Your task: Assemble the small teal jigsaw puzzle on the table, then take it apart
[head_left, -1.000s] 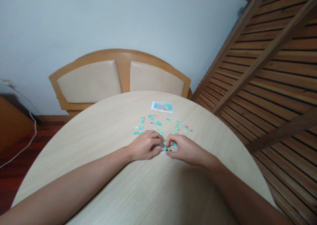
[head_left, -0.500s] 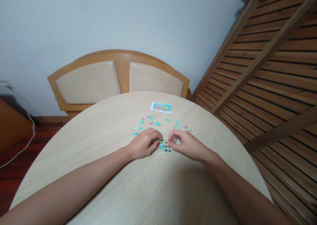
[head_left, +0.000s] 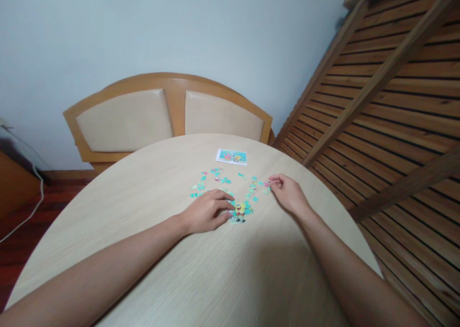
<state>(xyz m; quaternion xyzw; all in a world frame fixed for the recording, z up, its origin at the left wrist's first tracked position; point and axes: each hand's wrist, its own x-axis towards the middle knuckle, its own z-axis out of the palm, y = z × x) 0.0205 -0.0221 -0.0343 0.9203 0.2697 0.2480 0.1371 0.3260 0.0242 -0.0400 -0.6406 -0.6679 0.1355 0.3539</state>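
Near the middle of the round table lies a partly joined jigsaw puzzle (head_left: pixel 240 212), showing a yellow cartoon figure on turquoise. My left hand (head_left: pixel 208 212) rests at its left side, fingers apart and fingertips touching its edge; the fingers cover part of that side. My right hand (head_left: pixel 286 191) is away to the right, beside loose puzzle pieces (head_left: pixel 253 184). Its thumb and forefinger are drawn together next to a pink piece (head_left: pixel 266 184). Whatever may be between those fingertips is too small to make out.
More loose pieces (head_left: pixel 225 180) lie in clusters behind my left hand. A printed reference picture (head_left: pixel 232 157) with a pink and a yellow figure lies farther back on the table (head_left: pixel 172 279). Beyond stand a padded headboard (head_left: pixel 178 106) and, on the right, a slatted wooden frame (head_left: pixel 388 92).
My right hand has left the joined puzzle and moved right and away to the loose pieces, uncovering the puzzle's right side. My left hand stays by the puzzle, its fingers a little flatter.
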